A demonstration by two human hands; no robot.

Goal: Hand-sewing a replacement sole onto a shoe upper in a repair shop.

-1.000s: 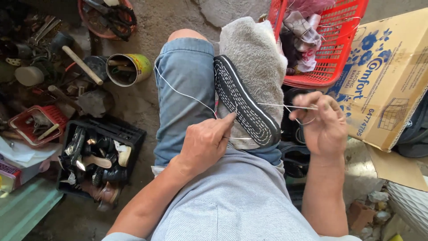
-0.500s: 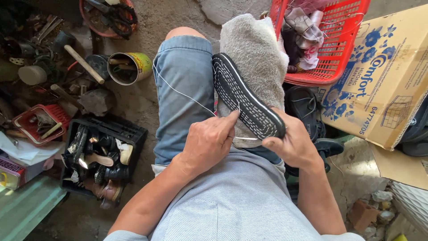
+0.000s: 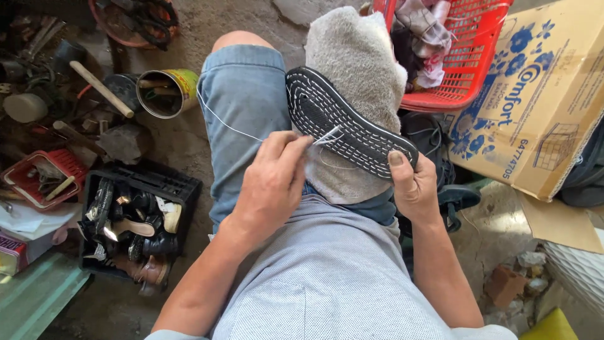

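Looking down from my head camera, I see the black shoe sole [image 3: 349,123] with white stitching lying slantwise across the middle of the frame, running from upper centre down toward centre right, resting on a grey towel [image 3: 352,56] draped over my knee. My left hand [image 3: 274,182] sits at centre frame, its fingers drawn together in a pinch on a white thread [image 3: 226,123] right at the near edge of the sole; the thread trails off up and to the left across my blue denim shorts [image 3: 242,107]. My right hand [image 3: 412,186] is at centre right, curled around the lower end of the sole, thumb pressed flat on its tread and the other fingers hidden beneath it. At the lower left stands a black crate [image 3: 170,182] filled with shoes, with a small red basket [image 3: 28,179] just left of it. An open tin can [image 3: 167,91] lies on the ground at upper left beside a wooden-handled tool [image 3: 100,88]. A red plastic basket [image 3: 469,53] holding cloth fills the upper right, touching a cardboard box [image 3: 535,107] with a blue flower print at the right edge.
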